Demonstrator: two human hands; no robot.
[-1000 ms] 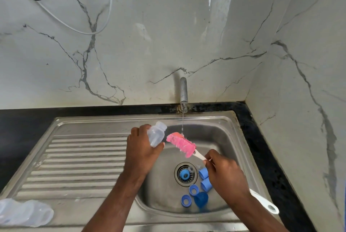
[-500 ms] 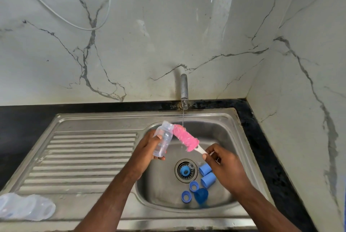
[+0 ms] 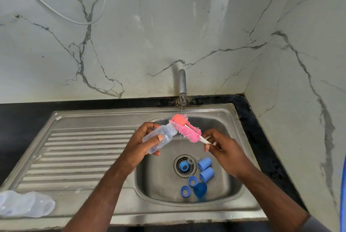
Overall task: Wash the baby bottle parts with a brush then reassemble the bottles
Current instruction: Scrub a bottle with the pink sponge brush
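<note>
My left hand [image 3: 138,144] wraps the clear baby bottle [image 3: 161,138], tilting its mouth toward the brush. My right hand [image 3: 226,150] pinches the pink bottle brush [image 3: 187,130] by its handle, bristles at that mouth, under the tap [image 3: 182,82] trickle so runoff falls into the sink [image 3: 112,117]. Blue caps [image 3: 205,164] await below.

Brushed steel sink [image 3: 89,119]; clear plastic bottle [image 3: 161,136]; bristly pink brush [image 3: 187,130]
</note>
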